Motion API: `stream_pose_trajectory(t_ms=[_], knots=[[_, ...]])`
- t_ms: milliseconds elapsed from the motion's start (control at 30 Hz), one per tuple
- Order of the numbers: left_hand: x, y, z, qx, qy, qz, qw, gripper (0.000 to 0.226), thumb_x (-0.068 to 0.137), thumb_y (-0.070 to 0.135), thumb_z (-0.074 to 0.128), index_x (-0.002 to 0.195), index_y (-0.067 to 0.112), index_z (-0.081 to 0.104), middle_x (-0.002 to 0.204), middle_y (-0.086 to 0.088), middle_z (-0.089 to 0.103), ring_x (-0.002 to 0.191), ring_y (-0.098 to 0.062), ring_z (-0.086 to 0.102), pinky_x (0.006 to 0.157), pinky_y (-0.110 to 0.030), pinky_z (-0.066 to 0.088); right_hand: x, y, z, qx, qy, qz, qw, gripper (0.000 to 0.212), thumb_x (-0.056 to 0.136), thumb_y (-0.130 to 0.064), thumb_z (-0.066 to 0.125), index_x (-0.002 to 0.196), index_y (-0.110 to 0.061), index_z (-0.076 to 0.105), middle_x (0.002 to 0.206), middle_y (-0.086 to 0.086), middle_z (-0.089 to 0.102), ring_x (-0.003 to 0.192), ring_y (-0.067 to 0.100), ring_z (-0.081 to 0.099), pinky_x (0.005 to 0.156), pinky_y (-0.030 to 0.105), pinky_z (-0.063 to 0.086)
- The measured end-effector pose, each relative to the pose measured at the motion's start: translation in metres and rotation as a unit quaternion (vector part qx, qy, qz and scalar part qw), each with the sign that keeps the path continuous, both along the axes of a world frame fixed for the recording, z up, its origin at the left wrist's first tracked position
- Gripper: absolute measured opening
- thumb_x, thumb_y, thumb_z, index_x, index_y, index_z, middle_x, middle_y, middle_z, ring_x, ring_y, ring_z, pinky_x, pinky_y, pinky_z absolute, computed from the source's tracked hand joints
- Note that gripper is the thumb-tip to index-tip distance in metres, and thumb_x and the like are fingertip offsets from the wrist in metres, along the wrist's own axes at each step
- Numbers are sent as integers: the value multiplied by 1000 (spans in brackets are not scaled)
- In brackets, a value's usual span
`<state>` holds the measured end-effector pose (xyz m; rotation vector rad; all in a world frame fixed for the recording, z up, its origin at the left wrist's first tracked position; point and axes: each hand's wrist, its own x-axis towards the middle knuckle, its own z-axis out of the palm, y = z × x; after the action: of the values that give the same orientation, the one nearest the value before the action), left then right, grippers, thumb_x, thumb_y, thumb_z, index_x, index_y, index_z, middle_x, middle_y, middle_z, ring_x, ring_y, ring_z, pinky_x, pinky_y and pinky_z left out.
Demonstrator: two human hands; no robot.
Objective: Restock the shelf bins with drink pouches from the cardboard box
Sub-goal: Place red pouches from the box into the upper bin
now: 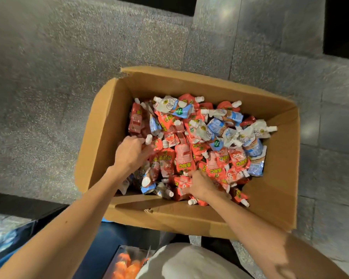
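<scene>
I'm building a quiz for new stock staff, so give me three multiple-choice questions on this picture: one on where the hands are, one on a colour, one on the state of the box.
1. Where are the left hand and right hand? A on the floor; B in the cardboard box, among the pouches; C on a shelf.
2. The pouches' caps are: A white; B green; C black.
3. The box flaps are: A taped shut; B open; C cut off.
Answers: 1 B, both forearms cross the near wall into the pile; 2 A, every visible cap is white; 3 B, the flaps stand open, contents exposed.
</scene>
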<state>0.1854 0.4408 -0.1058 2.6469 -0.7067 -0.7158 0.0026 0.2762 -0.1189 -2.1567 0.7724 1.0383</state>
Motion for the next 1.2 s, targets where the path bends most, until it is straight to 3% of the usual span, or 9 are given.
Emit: stream_pose_trajectory(t_ms=[100,267,433,533,700,867,1000,1100,1200], knots=[[2,-13,16,1,124,-15,992,60,95,52,56,51,14,39,49,3,42,44,-13,38,47,-33,27,-2,6,-5,-44,-12,62,997,32,91,-18,70,122,-10,65,130,9,57,124,26,47,103,34,41],[-16,-36,-12,42,350,9,936,48,94,50,60,63,14,51,57,0,42,53,-12,41,54,-27,34,4,-14,-2,-11,-73,-40,996,22,88,-30,73,108,-20,74,122,-1,49,125,17,39,101,22,27],[-32,-50,-39,-16,377,176,909,53,88,53,67,70,4,58,71,-6,60,74,-23,60,73,-31,49,26,-44,6,63,-54,-118,990,21,92,-27,69,105,-12,76,133,-1,49,128,16,43,113,32,30],[-47,-64,-36,-35,331,250,909,46,91,47,66,64,10,58,76,-12,67,104,-31,62,99,-43,48,38,-37,1,60,-42,-162,984,20,94,-27,66,103,-12,75,126,-1,56,111,14,53,93,23,37],[-62,-63,-38,-85,322,330,883,40,89,39,71,72,3,64,53,-2,56,52,-17,57,55,-35,53,35,-9,-7,46,-70,-232,969,13,94,-25,64,89,-17,72,116,-5,58,104,10,56,94,24,38],[-59,-54,-37,-79,363,334,866,42,86,40,75,96,-1,71,41,4,50,32,-12,45,37,-20,38,35,8,-5,76,-48,-210,973,30,93,-18,58,63,-20,52,69,-9,52,52,5,38,48,22,28],[-66,-46,-27,-81,324,298,894,41,83,45,76,60,15,59,56,3,57,54,-16,55,55,-26,44,21,5,6,88,-71,-253,961,23,93,-22,64,70,-27,64,78,-12,58,73,2,54,72,20,42],[-70,-42,-12,-104,296,264,912,43,82,52,74,69,12,66,66,-1,66,60,-18,61,58,-30,50,19,-3,30,89,-92,-246,961,25,93,-25,66,112,-11,74,125,1,65,120,16,58,97,25,41],[-69,-36,21,-161,258,263,916,41,84,50,73,79,9,76,70,-8,72,49,-8,59,51,-26,50,21,-15,58,98,-118,-225,962,30,94,-33,64,115,-13,72,135,0,61,128,17,52,103,29,37]])
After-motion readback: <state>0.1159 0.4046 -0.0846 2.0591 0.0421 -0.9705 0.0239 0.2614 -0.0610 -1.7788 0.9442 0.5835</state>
